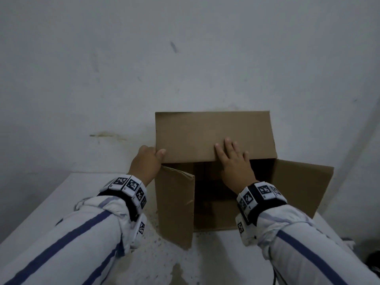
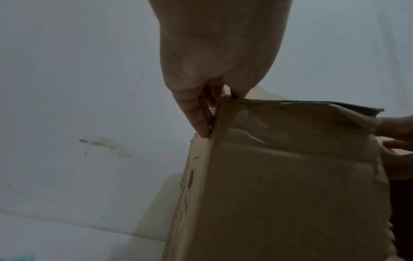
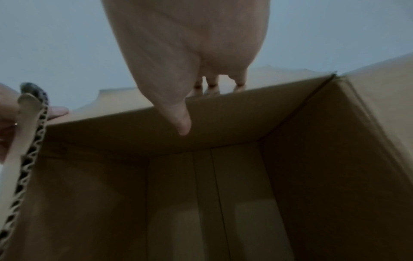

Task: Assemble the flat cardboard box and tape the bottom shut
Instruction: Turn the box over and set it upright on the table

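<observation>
A brown cardboard box (image 1: 174, 204) stands on a white table (image 1: 51, 202), its open end toward me and its dark inside showing. My left hand (image 1: 148, 161) grips the box's upper left corner, thumb on the front of the far flap (image 1: 205, 130) and fingers (image 2: 198, 120) along the outer left side. My right hand (image 1: 234, 161) lies flat with straight fingers on that far flap near its free edge. In the right wrist view its thumb (image 3: 182, 121) hangs below the flap's edge. The left side flap (image 1: 176, 182) and right side flap (image 1: 300, 186) stand outward.
A stained white wall (image 1: 185, 58) rises directly behind the box. The speckled table surface reaches toward me between my sleeves. No tape shows in any view. A dark object (image 1: 373, 259) sits at the lower right edge.
</observation>
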### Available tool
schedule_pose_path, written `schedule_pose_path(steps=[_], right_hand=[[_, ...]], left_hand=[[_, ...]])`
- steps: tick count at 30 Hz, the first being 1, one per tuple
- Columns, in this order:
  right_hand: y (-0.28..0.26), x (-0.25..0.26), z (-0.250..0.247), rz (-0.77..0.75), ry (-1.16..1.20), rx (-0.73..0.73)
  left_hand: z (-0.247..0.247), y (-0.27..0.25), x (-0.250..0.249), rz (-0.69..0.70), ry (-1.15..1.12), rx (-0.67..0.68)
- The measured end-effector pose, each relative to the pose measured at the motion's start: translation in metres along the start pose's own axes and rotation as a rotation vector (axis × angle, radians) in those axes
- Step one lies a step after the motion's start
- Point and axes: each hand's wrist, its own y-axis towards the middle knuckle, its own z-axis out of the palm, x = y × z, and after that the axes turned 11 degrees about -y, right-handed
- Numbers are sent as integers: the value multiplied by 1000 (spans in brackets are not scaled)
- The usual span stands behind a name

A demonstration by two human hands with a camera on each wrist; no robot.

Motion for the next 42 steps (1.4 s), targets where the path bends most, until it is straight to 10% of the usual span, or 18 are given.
schedule_pose_path(steps=[11,18,28,35,42], right_hand=[[10,-18,11,-127,-109,9],[5,-14,8,-118,-104,-14],[4,-5,4,-100,-123,12],[6,-14,8,-73,-113,25],[7,-17,10,-68,-95,27]], left_hand=[[25,-27,-44,-352,-34,43],[7,-54,-33,-294,-145,130],[-18,-83,-16,-92,679,-77],[10,-72,-14,-211,59,-93],[46,-54,5,-30,2,-265]])
